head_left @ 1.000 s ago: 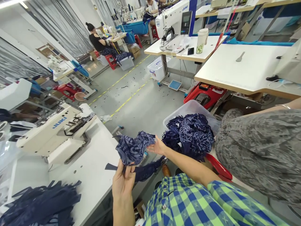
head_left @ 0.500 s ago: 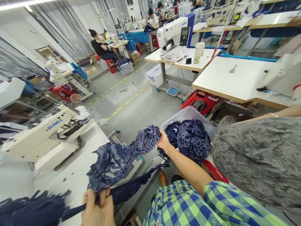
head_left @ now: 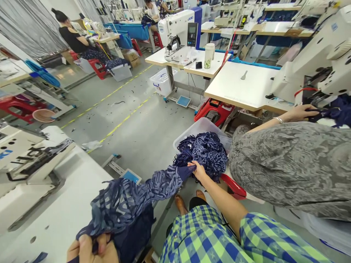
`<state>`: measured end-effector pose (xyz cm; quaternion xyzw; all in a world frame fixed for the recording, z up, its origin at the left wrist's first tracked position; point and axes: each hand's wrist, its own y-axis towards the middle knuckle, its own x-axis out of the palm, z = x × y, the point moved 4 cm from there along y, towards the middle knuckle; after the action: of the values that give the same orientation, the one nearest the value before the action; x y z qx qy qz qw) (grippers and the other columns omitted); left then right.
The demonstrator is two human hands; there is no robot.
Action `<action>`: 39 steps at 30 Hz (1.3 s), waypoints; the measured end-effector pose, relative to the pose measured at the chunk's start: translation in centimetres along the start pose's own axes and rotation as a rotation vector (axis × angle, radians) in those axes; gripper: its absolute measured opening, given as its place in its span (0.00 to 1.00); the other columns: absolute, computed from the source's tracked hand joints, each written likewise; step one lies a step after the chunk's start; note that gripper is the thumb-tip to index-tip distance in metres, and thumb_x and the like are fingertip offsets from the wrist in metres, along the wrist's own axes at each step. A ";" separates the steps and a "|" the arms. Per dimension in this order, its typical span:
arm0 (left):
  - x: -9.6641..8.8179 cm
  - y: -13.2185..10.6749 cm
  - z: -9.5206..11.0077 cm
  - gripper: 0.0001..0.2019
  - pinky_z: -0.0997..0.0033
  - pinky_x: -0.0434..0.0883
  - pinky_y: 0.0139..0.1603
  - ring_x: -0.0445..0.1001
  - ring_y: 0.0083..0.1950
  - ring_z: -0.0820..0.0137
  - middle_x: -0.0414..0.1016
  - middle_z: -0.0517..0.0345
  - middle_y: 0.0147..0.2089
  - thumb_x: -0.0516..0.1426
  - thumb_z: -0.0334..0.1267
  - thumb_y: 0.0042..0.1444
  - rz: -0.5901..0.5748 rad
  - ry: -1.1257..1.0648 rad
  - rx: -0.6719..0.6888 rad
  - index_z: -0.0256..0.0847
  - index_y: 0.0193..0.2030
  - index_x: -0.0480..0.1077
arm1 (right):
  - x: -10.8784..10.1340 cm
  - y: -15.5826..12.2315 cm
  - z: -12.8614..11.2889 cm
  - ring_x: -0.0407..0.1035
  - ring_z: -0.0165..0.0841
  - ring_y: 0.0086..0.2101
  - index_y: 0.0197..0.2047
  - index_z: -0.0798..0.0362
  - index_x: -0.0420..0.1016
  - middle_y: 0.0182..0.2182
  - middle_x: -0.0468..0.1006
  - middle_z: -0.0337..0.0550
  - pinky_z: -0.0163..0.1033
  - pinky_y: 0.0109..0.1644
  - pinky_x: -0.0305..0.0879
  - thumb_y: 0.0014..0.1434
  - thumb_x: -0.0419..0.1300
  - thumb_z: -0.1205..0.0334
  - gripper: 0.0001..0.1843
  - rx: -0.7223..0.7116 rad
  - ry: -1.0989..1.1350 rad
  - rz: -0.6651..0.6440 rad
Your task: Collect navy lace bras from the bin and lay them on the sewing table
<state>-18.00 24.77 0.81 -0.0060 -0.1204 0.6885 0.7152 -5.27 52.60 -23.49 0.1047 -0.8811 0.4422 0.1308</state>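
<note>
A navy patterned lace fabric piece [head_left: 137, 195] is stretched between my two hands. My left hand [head_left: 87, 250] pinches its near end at the bottom edge, over the white sewing table [head_left: 63, 215]. My right hand [head_left: 199, 171] grips its far end, out beside a clear plastic bin [head_left: 201, 128] heaped with more navy patterned fabric [head_left: 204, 151]. A dark navy piece [head_left: 135, 233] hangs under the stretched one at the table's edge.
A white sewing machine [head_left: 24, 160] stands on my table at the left. A person in a grey patterned top [head_left: 290, 164] sits close on the right, hand at another machine [head_left: 315, 54]. A red stool [head_left: 233, 186] is beside the bin. Other workers sit at far tables.
My hands have drawn further apart, pulling the lace piece out long. My left hand came back toward me and the view swung to the right; the neighbour's hand is now in sight.
</note>
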 end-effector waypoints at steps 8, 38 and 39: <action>1.3 1.1 -5.1 0.21 0.82 0.63 0.28 0.63 0.29 0.77 0.66 0.64 0.26 0.63 0.53 0.37 -0.084 0.482 -0.149 0.39 0.31 0.67 | 4.4 -9.0 1.0 0.68 0.35 0.31 0.35 0.56 0.68 0.25 0.73 0.45 0.42 0.45 0.61 0.55 0.48 0.60 0.11 -0.512 -0.727 -0.280; 4.5 6.2 -12.0 0.22 0.72 0.67 0.31 0.69 0.30 0.65 0.70 0.57 0.25 0.59 0.57 0.32 -0.767 0.907 -0.409 0.39 0.27 0.66 | 13.9 -17.2 6.3 0.66 0.39 0.32 0.29 0.59 0.71 0.30 0.73 0.53 0.48 0.33 0.62 0.48 0.54 0.71 0.05 -0.652 -2.040 -0.993; 4.7 6.1 -11.9 0.23 0.73 0.66 0.30 0.68 0.29 0.67 0.69 0.58 0.24 0.58 0.58 0.34 -0.775 0.889 -0.404 0.39 0.26 0.66 | 13.8 -17.6 5.9 0.65 0.37 0.28 0.29 0.60 0.70 0.26 0.72 0.53 0.47 0.31 0.62 0.48 0.54 0.72 0.05 -0.712 -2.035 -0.987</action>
<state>-21.77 31.64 -11.05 -0.3829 0.0676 0.2741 0.8796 -13.86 36.56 -9.19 0.6946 -0.5178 -0.2127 -0.4518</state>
